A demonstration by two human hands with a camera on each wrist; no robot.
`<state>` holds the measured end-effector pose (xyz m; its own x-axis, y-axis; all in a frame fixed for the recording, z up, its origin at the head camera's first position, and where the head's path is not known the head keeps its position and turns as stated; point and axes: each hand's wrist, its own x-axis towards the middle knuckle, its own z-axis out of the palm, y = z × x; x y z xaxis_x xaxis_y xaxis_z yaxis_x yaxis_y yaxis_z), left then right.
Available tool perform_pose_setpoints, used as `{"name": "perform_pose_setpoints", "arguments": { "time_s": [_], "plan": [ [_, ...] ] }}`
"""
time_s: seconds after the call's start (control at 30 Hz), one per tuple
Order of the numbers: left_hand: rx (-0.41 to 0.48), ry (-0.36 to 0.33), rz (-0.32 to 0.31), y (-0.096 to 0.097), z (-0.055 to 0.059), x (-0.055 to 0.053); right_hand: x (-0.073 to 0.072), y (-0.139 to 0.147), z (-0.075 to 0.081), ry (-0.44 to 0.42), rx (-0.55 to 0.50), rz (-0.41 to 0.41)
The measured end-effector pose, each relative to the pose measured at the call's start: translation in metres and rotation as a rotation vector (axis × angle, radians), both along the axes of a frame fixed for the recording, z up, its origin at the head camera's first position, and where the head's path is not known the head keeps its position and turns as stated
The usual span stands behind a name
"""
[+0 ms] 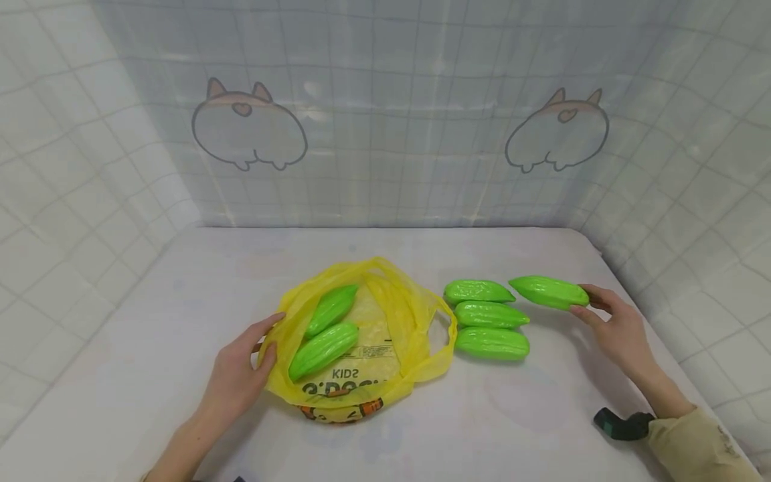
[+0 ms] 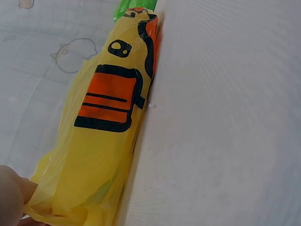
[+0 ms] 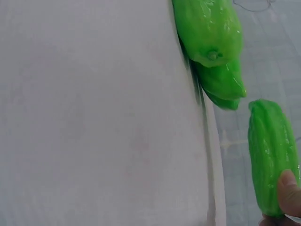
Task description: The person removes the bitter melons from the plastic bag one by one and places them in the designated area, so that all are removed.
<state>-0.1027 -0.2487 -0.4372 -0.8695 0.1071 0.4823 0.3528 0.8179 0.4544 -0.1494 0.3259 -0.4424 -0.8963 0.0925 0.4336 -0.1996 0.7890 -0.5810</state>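
Note:
My left hand pinches the left rim of a yellow plastic bag, which lies with its mouth spread. Two glossy green bitter melons sit inside it, one farther back and one nearer. At the right, my right hand grips the blunt end of another bitter melon between thumb and fingers, its tip pointing left. In the right wrist view that bitter melon is held up, apart from the others. The left wrist view shows the bag's side, printed in orange and black.
Three more bitter melons lie stacked front to back on the white table, right beside the bag's handle loop. A dark wrist device is by the right sleeve. Tile-patterned curtains enclose the table's back and sides.

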Motion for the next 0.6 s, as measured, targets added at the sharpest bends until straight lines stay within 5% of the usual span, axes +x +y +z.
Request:
{"name": "perform_pose_setpoints", "arguments": {
  "time_s": [0.6],
  "plan": [
    [0.0,0.017,-0.002,-0.001,0.002,0.001,-0.007,0.014,-0.019,-0.174,-0.024,0.007]
  ]
}}
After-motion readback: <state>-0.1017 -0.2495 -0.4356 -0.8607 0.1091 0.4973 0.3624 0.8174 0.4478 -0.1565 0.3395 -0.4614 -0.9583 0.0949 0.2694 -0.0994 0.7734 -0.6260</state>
